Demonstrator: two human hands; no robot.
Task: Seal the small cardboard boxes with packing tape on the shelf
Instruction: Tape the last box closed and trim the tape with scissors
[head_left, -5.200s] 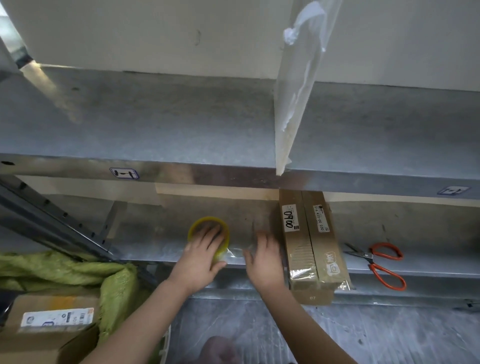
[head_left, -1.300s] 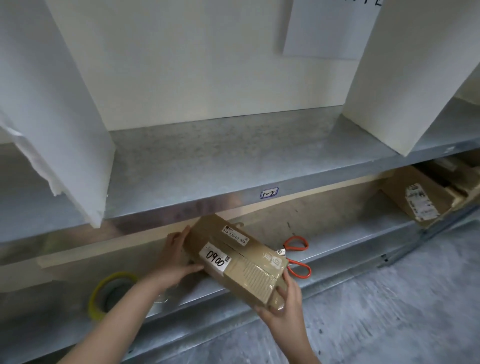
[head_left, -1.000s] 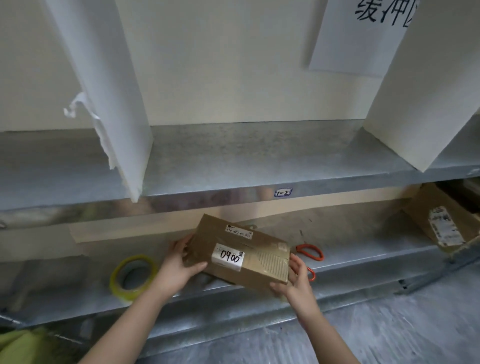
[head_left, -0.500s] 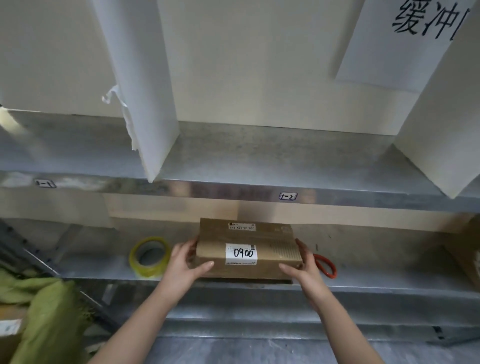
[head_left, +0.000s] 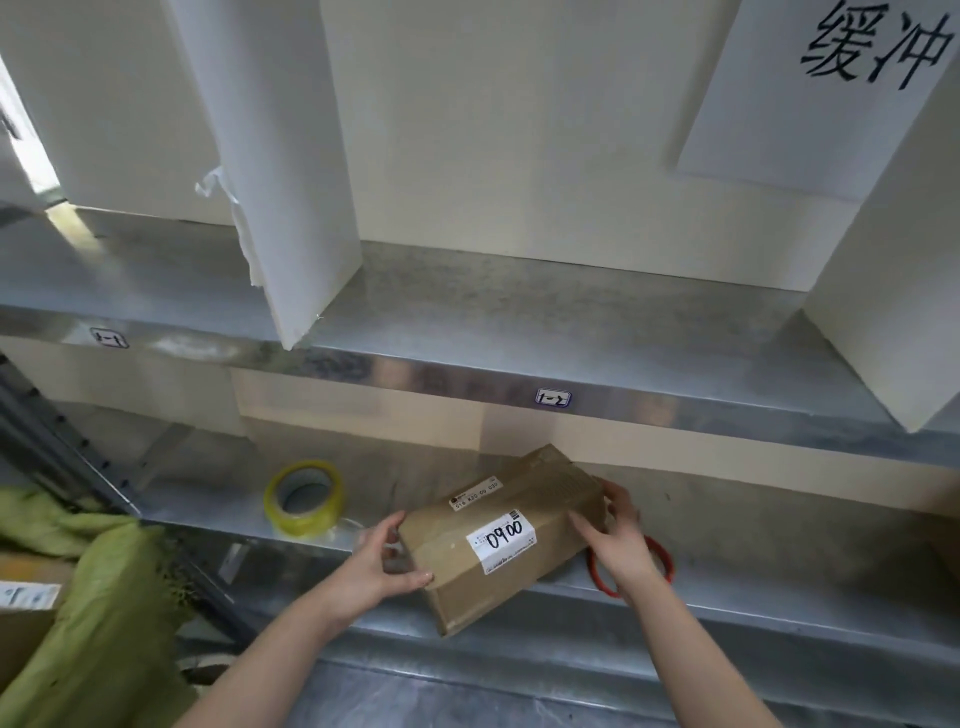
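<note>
A small brown cardboard box (head_left: 524, 499) with a white "0900" label lies askew on the lower metal shelf (head_left: 727, 597), its near corner jutting past the shelf's front edge. My left hand (head_left: 382, 558) grips the box's near left end, thumb under the corner. My right hand (head_left: 618, 535) grips the far right end, fingers curled round it. A roll of yellowish packing tape (head_left: 305, 499) lies flat on the shelf to the left of the box, apart from both hands.
Orange-handled scissors (head_left: 660, 566) lie on the shelf behind my right hand, mostly hidden. The upper metal shelf (head_left: 519, 322) carries white divider boards (head_left: 291, 171). A green sack (head_left: 98, 597) and a cardboard box (head_left: 26, 603) sit at the lower left.
Both hands have turned the box from square to the shelf to a slant, its right end swung toward the back. The tape roll and scissors stayed put.
</note>
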